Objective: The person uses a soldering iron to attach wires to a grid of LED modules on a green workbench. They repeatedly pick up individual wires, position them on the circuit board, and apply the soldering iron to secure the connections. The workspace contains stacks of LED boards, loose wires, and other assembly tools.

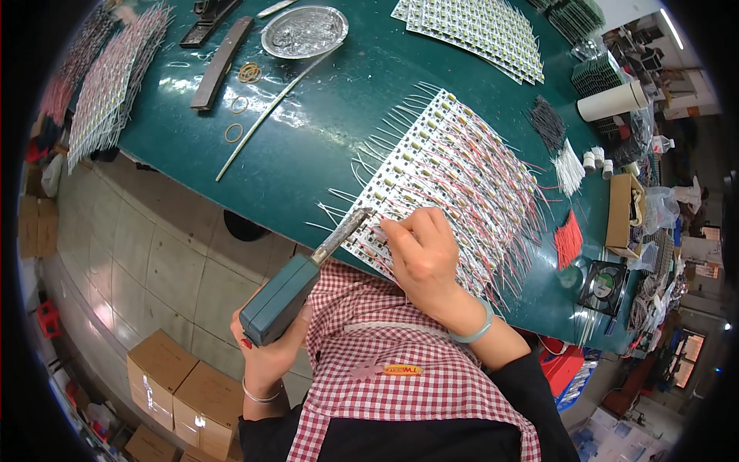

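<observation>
My left hand (271,356) is wrapped round the dark green handle of a soldering gun (283,299). Its metal barrel slants up and to the right, and the tip is over the left edge of a panel of small circuit boards (416,158). White wires stick out along that panel's upper left side, while red and white wires cover its right part. My right hand (426,266) is closed in a pinch over the panel, just right of the tip. What lies between those fingertips is too small to make out.
On the green table (323,138) are a metal dish (305,32), rubber bands (249,73) and a long pale strip (277,108). More wired panels (115,92) lie far left. Black wires (547,123), white wires (570,168), red wires (568,240) and a fan (603,287) line the right side.
</observation>
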The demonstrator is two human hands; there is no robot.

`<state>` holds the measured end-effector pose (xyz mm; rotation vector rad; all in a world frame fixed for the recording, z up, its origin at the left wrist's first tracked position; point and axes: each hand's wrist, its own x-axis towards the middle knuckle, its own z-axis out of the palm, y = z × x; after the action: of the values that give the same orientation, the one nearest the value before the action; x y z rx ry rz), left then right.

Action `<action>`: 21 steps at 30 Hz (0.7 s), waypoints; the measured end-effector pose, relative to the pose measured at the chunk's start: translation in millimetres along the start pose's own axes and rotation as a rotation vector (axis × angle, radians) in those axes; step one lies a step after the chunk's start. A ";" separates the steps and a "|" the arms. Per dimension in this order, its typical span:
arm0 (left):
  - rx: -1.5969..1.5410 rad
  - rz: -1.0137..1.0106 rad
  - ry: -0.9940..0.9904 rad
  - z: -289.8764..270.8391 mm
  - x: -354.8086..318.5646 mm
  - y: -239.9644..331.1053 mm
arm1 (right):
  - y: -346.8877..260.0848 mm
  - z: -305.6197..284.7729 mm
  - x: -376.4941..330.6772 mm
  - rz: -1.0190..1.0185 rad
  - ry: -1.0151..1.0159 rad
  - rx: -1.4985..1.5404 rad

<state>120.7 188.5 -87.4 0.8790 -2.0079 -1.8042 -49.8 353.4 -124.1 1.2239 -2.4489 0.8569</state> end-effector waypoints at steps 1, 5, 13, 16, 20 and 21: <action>-0.021 -0.047 0.011 0.1 -1.2 2.2 | -1.5 -4.2 1.6 -0.010 0.009 0.005; -0.050 -0.048 0.041 -2.9 -5.8 -2.2 | -9.9 -11.6 2.9 0.037 -0.002 0.111; -0.014 -0.063 0.000 -9.2 -10.2 -3.8 | -14.3 1.1 -6.5 0.092 -0.054 0.146; 0.015 -0.050 -0.018 -10.7 -12.3 -7.4 | -14.1 4.5 -8.3 0.086 -0.053 0.124; 0.015 -0.060 -0.040 -10.0 -11.0 -4.9 | -13.0 5.8 -9.5 0.078 -0.048 0.107; 0.018 -0.062 -0.046 -9.8 -10.5 -4.8 | -13.8 5.2 -8.7 0.080 -0.053 0.104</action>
<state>135.8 187.1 -88.6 0.9224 -2.0491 -1.8585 -33.4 349.3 -127.0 1.2047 -2.5397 0.9976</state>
